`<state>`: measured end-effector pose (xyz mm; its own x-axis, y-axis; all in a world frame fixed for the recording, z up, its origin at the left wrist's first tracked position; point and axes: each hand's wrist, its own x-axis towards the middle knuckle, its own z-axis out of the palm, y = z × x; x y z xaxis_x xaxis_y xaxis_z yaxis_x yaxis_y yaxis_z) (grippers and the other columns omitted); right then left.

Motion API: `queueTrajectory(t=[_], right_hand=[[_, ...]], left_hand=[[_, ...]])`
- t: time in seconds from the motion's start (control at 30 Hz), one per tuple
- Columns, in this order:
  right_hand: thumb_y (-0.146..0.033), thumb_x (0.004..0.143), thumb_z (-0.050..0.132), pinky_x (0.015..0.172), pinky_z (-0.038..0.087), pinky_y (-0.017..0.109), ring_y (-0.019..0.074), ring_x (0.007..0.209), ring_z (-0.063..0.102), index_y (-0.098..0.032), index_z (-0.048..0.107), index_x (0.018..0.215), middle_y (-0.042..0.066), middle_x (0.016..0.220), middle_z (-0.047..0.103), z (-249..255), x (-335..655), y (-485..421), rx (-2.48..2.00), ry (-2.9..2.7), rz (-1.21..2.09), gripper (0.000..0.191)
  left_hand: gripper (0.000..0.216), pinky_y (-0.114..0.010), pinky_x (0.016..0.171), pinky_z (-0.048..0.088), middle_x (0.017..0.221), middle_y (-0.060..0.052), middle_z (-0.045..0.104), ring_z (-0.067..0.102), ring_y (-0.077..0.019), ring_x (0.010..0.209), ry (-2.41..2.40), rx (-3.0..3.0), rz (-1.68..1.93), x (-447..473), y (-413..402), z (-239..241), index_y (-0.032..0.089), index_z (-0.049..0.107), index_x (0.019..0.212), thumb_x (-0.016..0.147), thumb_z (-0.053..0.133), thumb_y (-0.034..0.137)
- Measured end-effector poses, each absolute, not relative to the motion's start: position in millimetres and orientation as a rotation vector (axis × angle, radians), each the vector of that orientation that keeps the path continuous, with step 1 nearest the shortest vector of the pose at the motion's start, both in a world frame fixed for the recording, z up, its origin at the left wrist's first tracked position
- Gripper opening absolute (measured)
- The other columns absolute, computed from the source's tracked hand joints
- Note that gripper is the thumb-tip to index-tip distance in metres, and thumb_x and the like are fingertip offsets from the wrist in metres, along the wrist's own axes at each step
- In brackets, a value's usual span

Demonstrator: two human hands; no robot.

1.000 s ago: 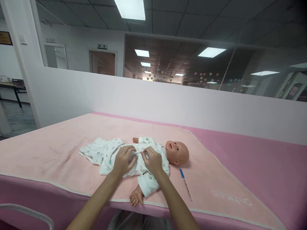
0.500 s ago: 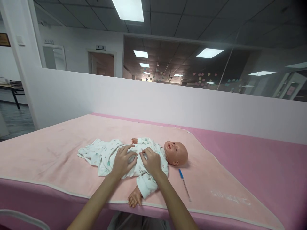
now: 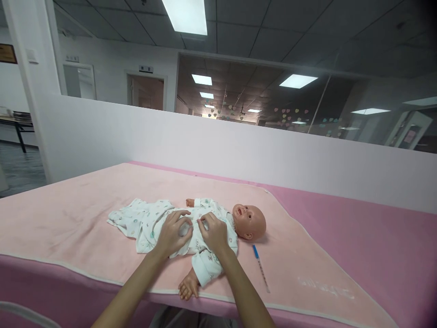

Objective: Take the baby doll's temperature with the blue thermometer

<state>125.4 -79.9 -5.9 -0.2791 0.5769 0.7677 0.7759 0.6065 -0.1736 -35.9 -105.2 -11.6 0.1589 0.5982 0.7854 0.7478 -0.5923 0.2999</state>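
Note:
A baby doll (image 3: 249,222) lies on its back, its head to the right, dressed in a white printed baby gown (image 3: 150,223). My left hand (image 3: 175,233) rests at the middle of the gown, thumb and index finger curved together on the cloth. Just right of it, my right hand (image 3: 214,231) pinches the gown at the doll's chest. The fingertips of both hands are close to each other, and what lies between them is too small to make out. One doll hand (image 3: 189,286) sticks out of the near sleeve.
A thermometer-like stick with a blue cap (image 3: 256,251) lies by the doll's head. Beneath is a peach blanket (image 3: 82,214) on a pink padded surface (image 3: 368,228). A white low wall (image 3: 218,146) with glass above stands behind it.
The view has shifted slightly. Both hands stay at the front of the gown; the gap between my left thumb and index finger looks a little wider.

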Motion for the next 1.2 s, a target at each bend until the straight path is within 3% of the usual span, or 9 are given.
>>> queueTrajectory(t=[0.4, 0.73, 0.87, 0.97, 1.1, 1.2], right_hand=[[-0.024, 0.084, 0.047, 0.054, 0.030, 0.020, 0.0092, 0.061, 0.054, -0.020, 0.055, 0.075, -0.001, 0.074, 0.060, -6, 125, -79, -1.088, -1.981, -0.282, 0.012], [-0.022, 0.084, 0.045, 0.054, 0.032, 0.019, 0.0093, 0.060, 0.053, -0.019, 0.056, 0.075, -0.001, 0.073, 0.060, -3, 124, -85, -1.105, -1.967, -0.260, 0.015], [-0.021, 0.084, 0.041, 0.065, 0.040, 0.021, 0.0130, 0.078, 0.057, -0.019, 0.059, 0.089, 0.004, 0.092, 0.061, -4, 142, -108, -1.137, -1.814, -0.238, 0.018], [-0.026, 0.085, 0.040, 0.073, 0.043, 0.026, 0.0179, 0.090, 0.056, -0.016, 0.058, 0.096, 0.009, 0.102, 0.060, -19, 184, -140, -1.340, -1.562, -0.248, 0.023], [-0.035, 0.077, 0.053, 0.070, 0.042, 0.034, 0.0253, 0.080, 0.056, -0.013, 0.063, 0.084, 0.011, 0.085, 0.065, -49, 249, -184, -1.809, -1.429, -0.292, 0.025], [-0.032, 0.075, 0.055, 0.070, 0.041, 0.033, 0.0256, 0.079, 0.058, -0.014, 0.065, 0.074, 0.011, 0.082, 0.066, -53, 270, -205, -1.997, -1.477, -0.264, 0.020]], left_hand=[[0.017, -0.035, 0.082, 0.039, 0.101, -0.004, 0.059, 0.051, -0.0217, 0.094, -1.286, -2.298, -1.356, -37, -107, -11, 0.023, 0.062, 0.087, 0.077, 0.049, 0.019], [0.025, -0.035, 0.075, 0.042, 0.088, -0.005, 0.065, 0.056, -0.0213, 0.084, -1.308, -2.271, -1.363, -41, -104, -15, 0.020, 0.061, 0.096, 0.083, 0.040, 0.016], [0.024, -0.031, 0.077, 0.044, 0.093, -0.004, 0.067, 0.059, -0.0193, 0.087, -1.369, -2.273, -1.484, -43, -101, -21, 0.020, 0.061, 0.098, 0.086, 0.040, 0.021], [0.024, -0.028, 0.075, 0.046, 0.094, -0.002, 0.067, 0.061, -0.0189, 0.087, -1.546, -2.225, -1.576, -44, -102, -20, 0.021, 0.062, 0.096, 0.085, 0.042, 0.028], [0.023, -0.027, 0.068, 0.046, 0.088, 0.001, 0.069, 0.063, -0.0195, 0.081, -1.802, -2.213, -1.509, -45, -100, -10, 0.025, 0.065, 0.088, 0.082, 0.046, 0.036], [0.024, -0.028, 0.063, 0.045, 0.083, 0.001, 0.069, 0.063, -0.0206, 0.074, -1.948, -2.193, -1.482, -45, -97, 0, 0.024, 0.066, 0.084, 0.079, 0.049, 0.039]])
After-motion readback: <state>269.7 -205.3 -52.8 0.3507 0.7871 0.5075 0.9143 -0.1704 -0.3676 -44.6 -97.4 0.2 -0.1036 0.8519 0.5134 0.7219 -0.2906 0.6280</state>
